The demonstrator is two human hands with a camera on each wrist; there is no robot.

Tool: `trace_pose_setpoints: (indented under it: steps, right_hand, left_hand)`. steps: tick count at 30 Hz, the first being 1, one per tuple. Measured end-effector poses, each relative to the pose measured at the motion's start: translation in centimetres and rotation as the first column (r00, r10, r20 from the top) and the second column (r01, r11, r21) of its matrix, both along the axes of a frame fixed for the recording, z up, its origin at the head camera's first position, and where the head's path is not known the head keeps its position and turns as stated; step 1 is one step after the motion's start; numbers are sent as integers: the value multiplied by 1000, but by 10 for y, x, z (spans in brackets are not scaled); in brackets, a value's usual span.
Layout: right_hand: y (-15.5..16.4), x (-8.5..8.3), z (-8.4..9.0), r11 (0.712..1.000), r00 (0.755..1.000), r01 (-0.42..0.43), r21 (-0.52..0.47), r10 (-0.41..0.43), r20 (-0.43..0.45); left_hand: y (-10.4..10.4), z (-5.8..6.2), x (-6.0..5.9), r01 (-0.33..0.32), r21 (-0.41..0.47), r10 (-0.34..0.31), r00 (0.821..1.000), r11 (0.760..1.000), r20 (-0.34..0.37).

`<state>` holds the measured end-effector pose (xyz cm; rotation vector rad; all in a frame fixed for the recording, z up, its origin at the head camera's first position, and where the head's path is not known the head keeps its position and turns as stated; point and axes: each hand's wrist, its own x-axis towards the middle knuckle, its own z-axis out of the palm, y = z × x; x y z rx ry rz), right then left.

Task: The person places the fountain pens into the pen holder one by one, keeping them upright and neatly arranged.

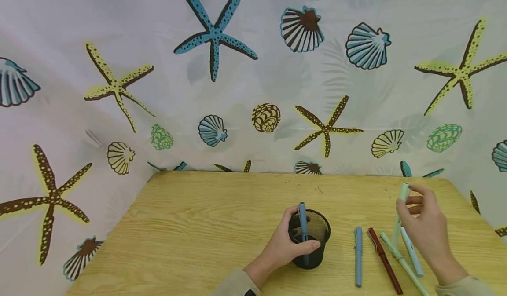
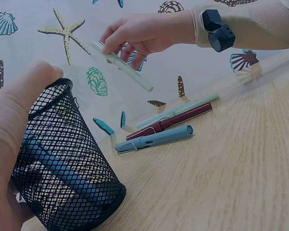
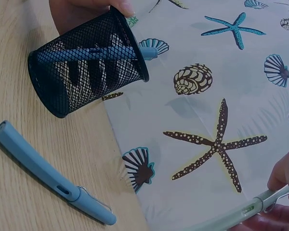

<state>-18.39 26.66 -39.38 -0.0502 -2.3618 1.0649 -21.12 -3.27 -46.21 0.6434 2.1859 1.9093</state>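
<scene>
My left hand [image 1: 277,247] grips a black mesh pen cup [image 1: 317,257], its fingers and thumb curled round the cup's side. A blue pen [image 1: 303,219] stands inside the cup, leaning, with its top poking above the rim. Over the right part of the table, my right hand [image 1: 429,228] pinches a pale green pen [image 2: 130,72] near its capped end; the left wrist view shows this pen tilted and lifted off the table. Below and to the left of that hand lie a blue pen [image 1: 358,256], a dark red pen [image 1: 384,261] and a second pale green pen [image 1: 409,267].
A light blue pen [image 1: 412,253] lies rightmost, beside the second green one. The wood-grain table [image 1: 190,225] reaches back to a white cloth [image 1: 245,80] printed with starfish and shells, which also hangs along both sides.
</scene>
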Motion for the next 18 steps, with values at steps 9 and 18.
trace_pose_setpoints:
  steps: [9, 18]
  right_hand:
    - [-16, 0, 5, 998, 987, -63, 9, 63, -145]
    - [-30, 5, 7, 992, 965, -126, 29, 130, -227]
  left_hand:
    - [-1, 0, -1, -10, -16, 9, 1000, 1000, -22]
    - [-1, -2, -1, 2, -1, -2, 1000, 1000, -15]
